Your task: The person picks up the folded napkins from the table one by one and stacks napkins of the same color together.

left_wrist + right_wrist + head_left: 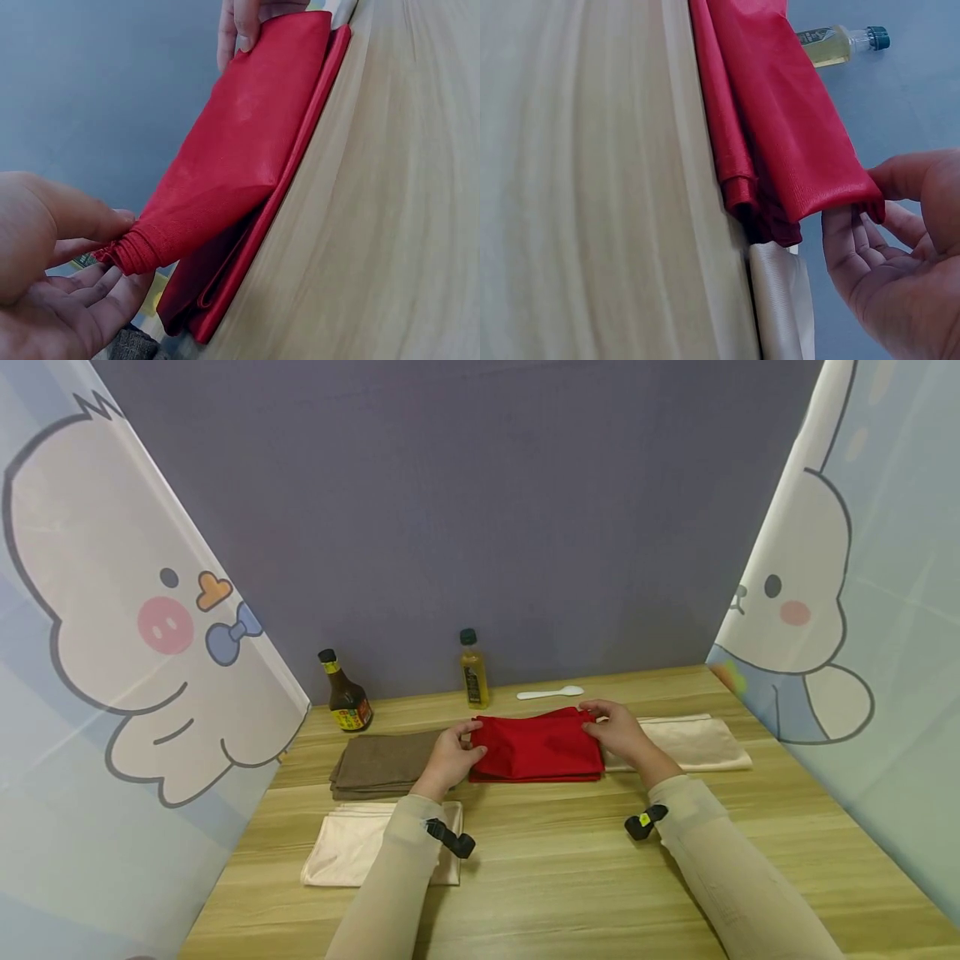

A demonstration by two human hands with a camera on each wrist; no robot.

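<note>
A folded red cloth [534,747] lies near the back middle of the table, its upper layers lifted off the lower fold. My left hand [452,755] pinches its left corner between thumb and fingers; in the left wrist view the gathered edges [139,247] show in that grip. At the far right corner my right hand [617,729] pinches the cloth, thumb above and fingers beneath, as the right wrist view shows near the red edge [832,191]. A brown folded cloth [390,760] lies left of the red one, and a cream folded cloth [693,743] right of it.
Another cream cloth [352,847] lies at the front left, partly under my left forearm. Along the back stand a dark sauce bottle [348,700] and an oil bottle [474,677], with a white spoon [551,692] beside them. A dark wall rises behind the table [555,868].
</note>
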